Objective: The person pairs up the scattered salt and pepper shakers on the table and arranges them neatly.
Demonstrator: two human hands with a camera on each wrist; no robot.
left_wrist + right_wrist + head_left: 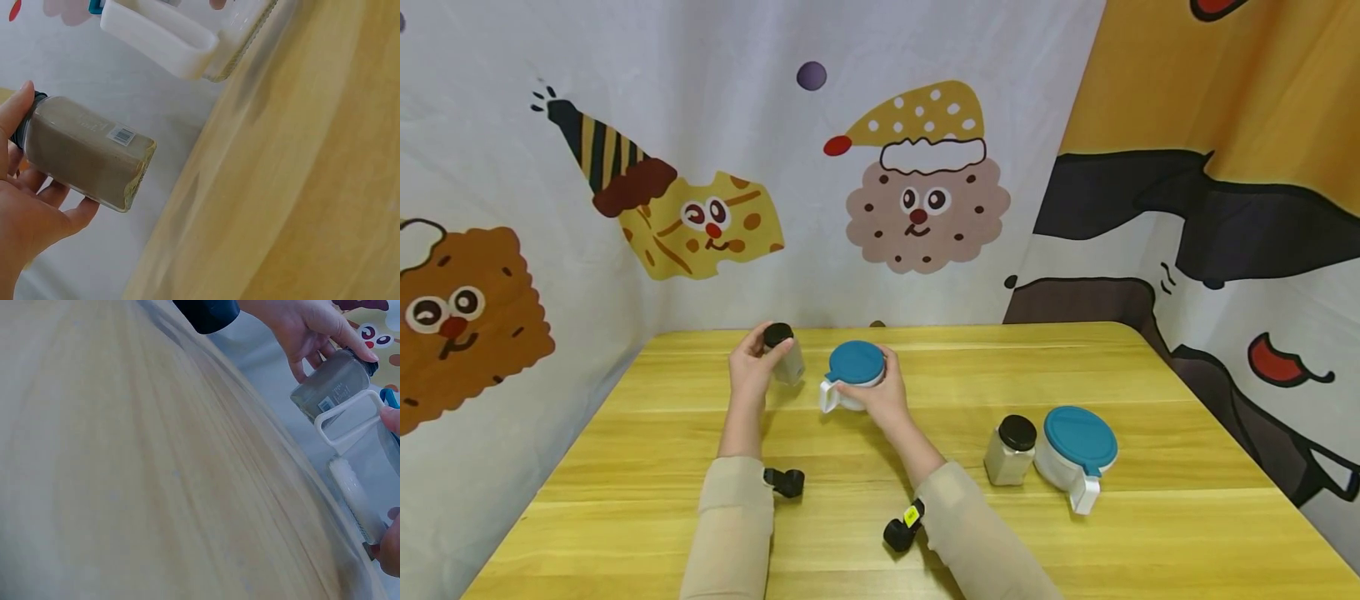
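Note:
My left hand (pixel 748 373) grips a squarish clear jar (pixel 789 367) with a black lid, fingers and thumb around its upper part. In the left wrist view this jar (pixel 81 147) shows a small barcode label, and its base appears raised off the table. To its right, my right hand (pixel 889 390) holds a round container (pixel 856 364) with a blue lid and white handle, thumb on the near side. The handle (pixel 328 440) points left, towards the jar. Only parts of the right hand (pixel 391 550) show at the right wrist view's edge.
A second black-lidded jar (pixel 1009 461) stands on the wooden table (pixel 850 508) at the right. Close beside it is another blue-lidded container (pixel 1079 439), its handle towards the front. A cartoon-printed curtain (pixel 730 108) hangs behind the table's far edge.

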